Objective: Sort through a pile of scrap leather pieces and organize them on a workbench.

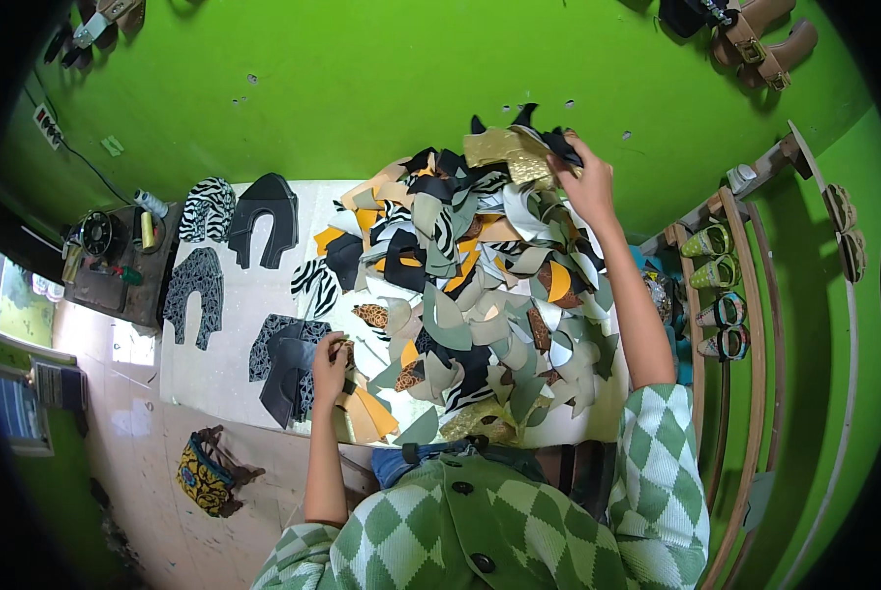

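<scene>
My right hand (586,182) is raised at the far right of the table, closed on a bunch of cut pieces: glittery gold material (509,152) with pointed black scraps. Under it spreads a big loose heap of cut material pieces (450,324) in grey-green, white, orange, black, zebra and leopard print. My left hand (330,369) is low at the heap's left edge, its fingers curled together; what is in them is mostly hidden. Beside it lie black U-shaped pieces (288,369), and orange and tan strips (366,413) are just below.
Stacks of U-shaped pieces, zebra (206,208), black (265,221) and grey patterned (194,295), lie on the white table's left side. A sewing machine (99,234) with thread spools stands farther left. Sandals (721,310) sit on a wooden rack at right. A yellow patterned bag (204,477) is on the floor.
</scene>
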